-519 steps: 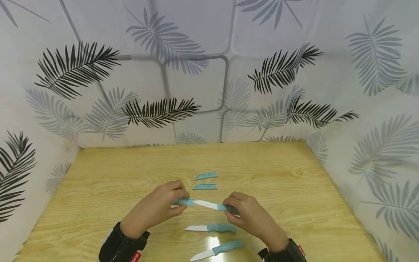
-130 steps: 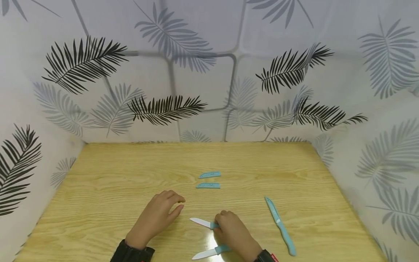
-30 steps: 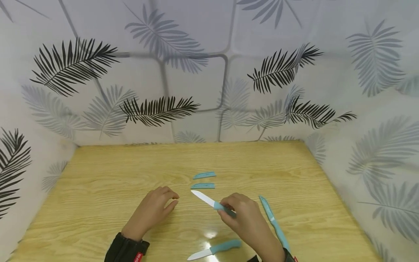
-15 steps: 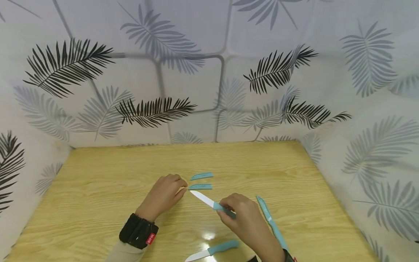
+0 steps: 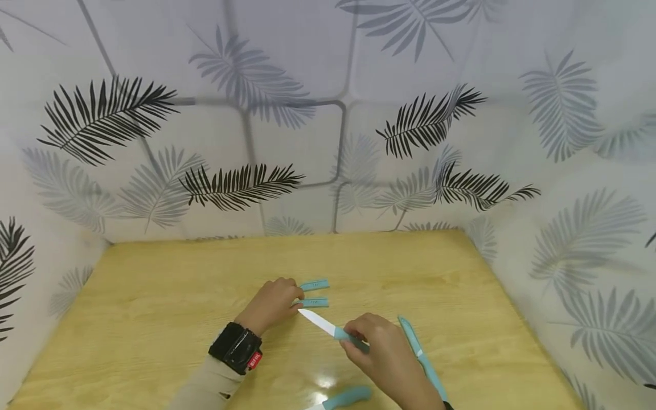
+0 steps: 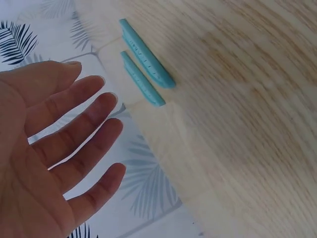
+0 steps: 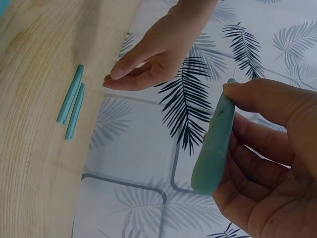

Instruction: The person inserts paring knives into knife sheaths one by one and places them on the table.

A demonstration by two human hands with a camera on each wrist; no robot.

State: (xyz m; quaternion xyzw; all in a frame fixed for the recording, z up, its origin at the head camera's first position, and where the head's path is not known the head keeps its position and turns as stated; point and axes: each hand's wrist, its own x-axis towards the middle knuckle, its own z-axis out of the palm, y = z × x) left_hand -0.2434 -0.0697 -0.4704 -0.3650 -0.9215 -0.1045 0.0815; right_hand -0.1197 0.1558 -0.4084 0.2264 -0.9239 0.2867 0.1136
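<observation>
My right hand (image 5: 381, 347) grips a small paring knife (image 5: 319, 323) by its light blue handle, fingers and thumb round it. Its bare white blade points left, toward my other hand. Two light blue blade sheaths lie one behind the other on the table: a far sheath (image 5: 316, 285) and a near sheath (image 5: 315, 303). My left hand (image 5: 274, 302) reaches to their left ends, its fingertips overlapping them in the head view. The left wrist view has the fingers of this hand (image 6: 64, 124) apart and loosely bent, nothing between them, with the sheaths beyond.
At the right, by my right forearm, lies a sheathed knife (image 5: 411, 336). Another unsheathed knife (image 5: 348, 397) is at the front edge of the view, its blade mostly cut off. A leaf-patterned cloth (image 5: 287, 142) rises behind the wooden table (image 5: 195, 273).
Earlier a knife and sheath were joined and laid at the right. Then the right hand lifted another knife off the table. In the last second my left hand has moved forward and right to the sheaths.
</observation>
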